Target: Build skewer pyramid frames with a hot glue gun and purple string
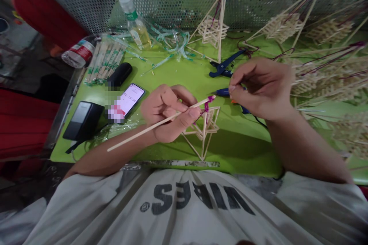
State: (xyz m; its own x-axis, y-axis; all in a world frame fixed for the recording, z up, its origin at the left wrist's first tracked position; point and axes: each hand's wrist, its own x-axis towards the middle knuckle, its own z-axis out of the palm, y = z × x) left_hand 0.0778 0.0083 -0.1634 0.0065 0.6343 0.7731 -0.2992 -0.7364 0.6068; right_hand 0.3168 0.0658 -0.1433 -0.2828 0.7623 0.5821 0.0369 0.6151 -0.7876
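My left hand [169,113] is closed around a bundle of thin wooden sticks [149,127] that slants down to the left. The sticks' upper ends are bound with purple cord [209,101]. Below that binding hangs a small lattice of sticks [204,128] above the green table [244,149]. My right hand [260,88] is held a little to the right and higher, its fingers pinched together near the cord; what they pinch is too small to make out. A blue tool handle [222,92] lies just under that hand.
Blue pliers [224,67] lie beyond my hands. Finished stick frames stand at the back [214,26] and pile up at the right [324,72]. A phone [130,99], black case [119,74], black box [83,118], packed sticks [105,61] and two bottles [136,23] sit left.
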